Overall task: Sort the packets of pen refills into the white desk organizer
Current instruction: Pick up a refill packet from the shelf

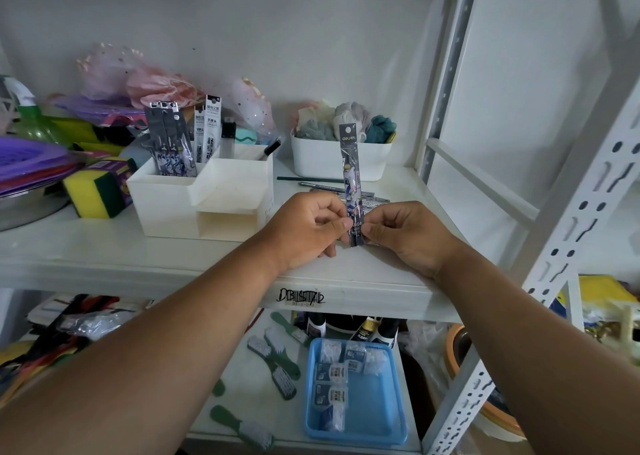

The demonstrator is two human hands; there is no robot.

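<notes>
Your packet [352, 184] reads "deli" in white near its top; the smaller print lower down is too fine to read. The shelf's front lip carries a barcode sticker [302, 297], its digits blurred. In the organizer [204, 198] at 10 o'clock from your hands, two white packets [207, 132] show Chinese print, and several dark packets [169, 141] stand in the back-left compartment.

The shelf [121, 250] has bare surface between the organizer and its front edge, just left of your hands. The organizer's front step and its low slot are open. A white bin [341, 160] of cloth sits at 12 o'clock, and pencils [311, 180] lie flat between it and your hands. A perforated post [568, 232] rises at 3 o'clock.

Your left hand [308, 229] and right hand [401, 232] both pinch the packet's lower end between thumb and curled fingers, holding it upright above the shelf near the front edge. A sponge [98, 191] lies at 9 o'clock.
</notes>
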